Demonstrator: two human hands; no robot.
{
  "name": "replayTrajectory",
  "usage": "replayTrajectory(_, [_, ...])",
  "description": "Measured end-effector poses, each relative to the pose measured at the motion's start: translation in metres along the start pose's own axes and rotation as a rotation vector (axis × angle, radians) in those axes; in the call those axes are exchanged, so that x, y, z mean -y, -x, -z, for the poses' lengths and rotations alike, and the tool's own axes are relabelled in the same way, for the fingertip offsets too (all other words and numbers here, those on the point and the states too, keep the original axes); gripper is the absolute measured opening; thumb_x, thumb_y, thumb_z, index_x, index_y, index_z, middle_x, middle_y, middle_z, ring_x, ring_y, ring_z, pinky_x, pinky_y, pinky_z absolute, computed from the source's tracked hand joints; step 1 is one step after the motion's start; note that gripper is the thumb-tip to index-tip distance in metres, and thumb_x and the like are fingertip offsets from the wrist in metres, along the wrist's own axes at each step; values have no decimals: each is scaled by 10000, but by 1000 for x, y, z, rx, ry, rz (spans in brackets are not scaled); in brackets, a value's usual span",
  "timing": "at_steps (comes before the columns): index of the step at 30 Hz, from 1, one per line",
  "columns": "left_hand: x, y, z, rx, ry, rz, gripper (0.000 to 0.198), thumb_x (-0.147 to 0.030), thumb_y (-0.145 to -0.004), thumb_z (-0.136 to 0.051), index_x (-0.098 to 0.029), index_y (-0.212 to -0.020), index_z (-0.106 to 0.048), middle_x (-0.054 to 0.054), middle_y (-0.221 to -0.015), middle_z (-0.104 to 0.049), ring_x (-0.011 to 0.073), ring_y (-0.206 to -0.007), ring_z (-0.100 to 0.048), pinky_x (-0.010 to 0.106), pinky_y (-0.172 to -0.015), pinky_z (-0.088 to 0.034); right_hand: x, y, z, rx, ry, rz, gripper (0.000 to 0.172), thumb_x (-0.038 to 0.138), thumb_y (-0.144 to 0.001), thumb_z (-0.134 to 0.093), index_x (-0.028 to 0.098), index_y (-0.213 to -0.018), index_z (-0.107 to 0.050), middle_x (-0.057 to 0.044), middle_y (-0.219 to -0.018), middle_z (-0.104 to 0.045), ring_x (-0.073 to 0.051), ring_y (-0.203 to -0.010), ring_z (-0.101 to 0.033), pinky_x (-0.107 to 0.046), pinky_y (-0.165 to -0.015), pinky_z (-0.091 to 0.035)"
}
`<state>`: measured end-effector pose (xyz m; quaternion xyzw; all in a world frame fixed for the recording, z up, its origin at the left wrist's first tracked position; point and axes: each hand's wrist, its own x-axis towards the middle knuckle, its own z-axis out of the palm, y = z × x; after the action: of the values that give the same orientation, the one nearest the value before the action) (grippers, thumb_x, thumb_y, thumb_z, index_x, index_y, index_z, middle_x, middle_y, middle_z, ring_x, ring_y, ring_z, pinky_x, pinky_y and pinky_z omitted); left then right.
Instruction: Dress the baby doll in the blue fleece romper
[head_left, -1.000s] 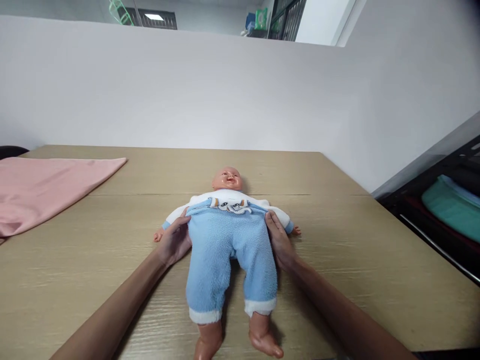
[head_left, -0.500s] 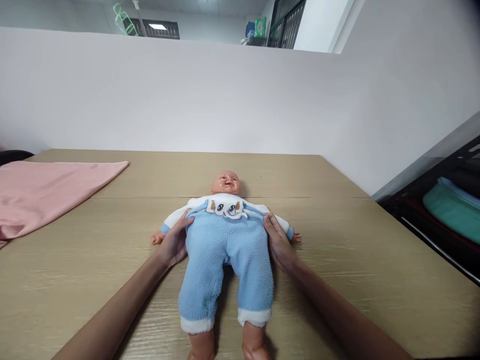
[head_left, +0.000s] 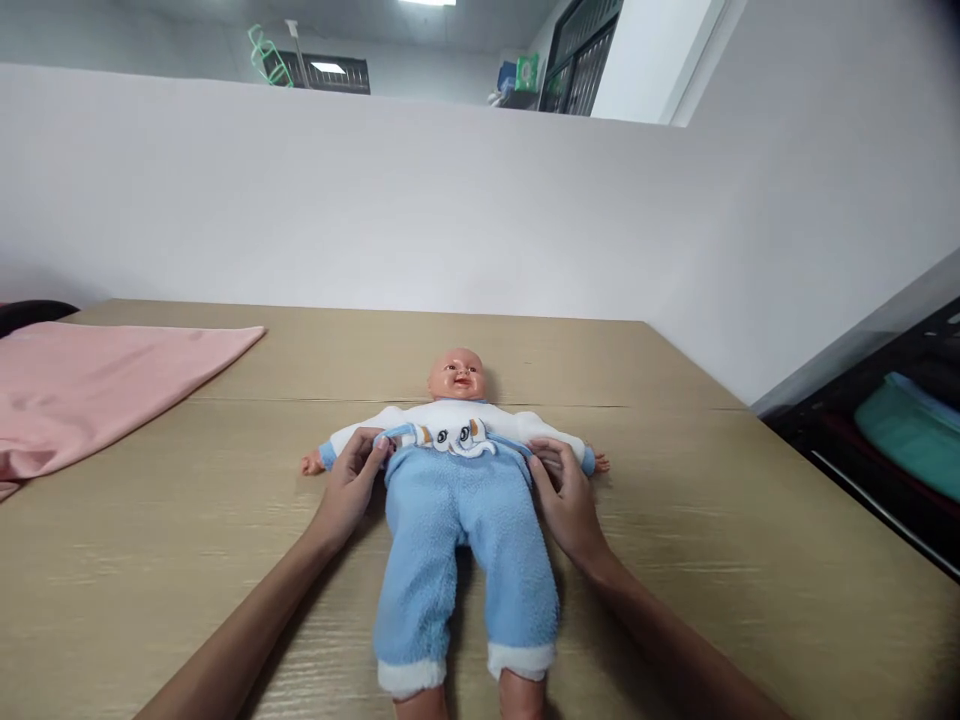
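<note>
A baby doll [head_left: 457,373] lies on its back in the middle of the wooden table [head_left: 675,560], head away from me. It wears a white top with an elephant picture and fluffy light-blue trousers [head_left: 465,540] with white cuffs. My left hand [head_left: 351,485] pinches the trousers' waistband at the doll's right side. My right hand [head_left: 564,492] grips the waistband at the other side, fingers curled on the fabric. The doll's feet are cut off by the bottom edge.
A pink cloth [head_left: 97,385] lies spread on the table's far left. A white partition wall [head_left: 420,200] stands behind the table. At the right, a dark rack [head_left: 885,440] holds a folded teal cloth [head_left: 911,435].
Both hands slid to the top of the waistband and now pinch it. The doll lies a little farther from me, and the view has tilted slightly.
</note>
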<state>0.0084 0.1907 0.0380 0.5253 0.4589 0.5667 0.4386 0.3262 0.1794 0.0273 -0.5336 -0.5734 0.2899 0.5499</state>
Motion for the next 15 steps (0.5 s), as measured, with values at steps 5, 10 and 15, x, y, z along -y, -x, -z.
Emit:
replayTrajectory(5, [-2, 5, -6, -11, -151, -94, 292, -517, -1004, -694, -227, -991, -673, -4, -922, -629, 197, -911, -558, 299, -866, -422, 70, -21, -14, 42, 290, 422, 192, 266, -1064, -557, 228, -1234, -640, -95, -1219, -711, -258, -1189, -654, -441, -1086, -497])
replayTrajectory(10, [-5, 10, -5, -20, -339, -266, 176, -392, -1045, -642, -221, -1008, -655, 6, -940, -646, 201, -905, -578, 307, -863, -444, 141, -85, -86, 584, 510, 601, 201, 218, -1106, -486, 183, -1121, -683, -92, -1170, -781, -233, -1154, -687, -386, -1068, -478])
replayTrajectory(15, [4, 13, -2, -17, -414, -392, 117, -314, -1075, -599, -222, -1036, -661, -15, -877, -634, 162, -779, -571, 278, -752, -463, 144, -129, -182, 1191, 731, 667, 192, 191, -926, -770, 170, -1117, -765, -109, -1211, -814, -260, -1107, -736, -335, -899, -521])
